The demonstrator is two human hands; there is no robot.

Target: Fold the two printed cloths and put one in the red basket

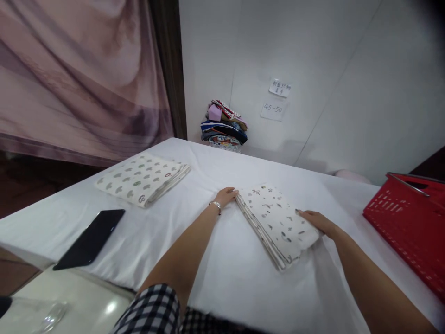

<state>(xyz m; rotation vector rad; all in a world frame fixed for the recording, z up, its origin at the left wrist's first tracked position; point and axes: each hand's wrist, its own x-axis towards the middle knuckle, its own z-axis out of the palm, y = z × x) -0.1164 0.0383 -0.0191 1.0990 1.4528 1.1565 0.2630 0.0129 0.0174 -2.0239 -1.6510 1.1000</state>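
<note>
Cloth (273, 218) lies folded between our hands, left hand (225, 197) at one corner and right hand (319, 221) on the opposite edge, whether pinching or merely touching we cannot tell, and light, even outward tension should keep its layers square and smooth.

A single head-worn camera is looking forward and down from the wearer's own eye level, facing a white-covered desk (222, 292) and the pale wall (313, 69) behind it. The forearms are entering from the bottom edge, the hands (225, 197) (318, 221) are showing mid-frame at arm's length, and no second view is sharing the scene.
</note>
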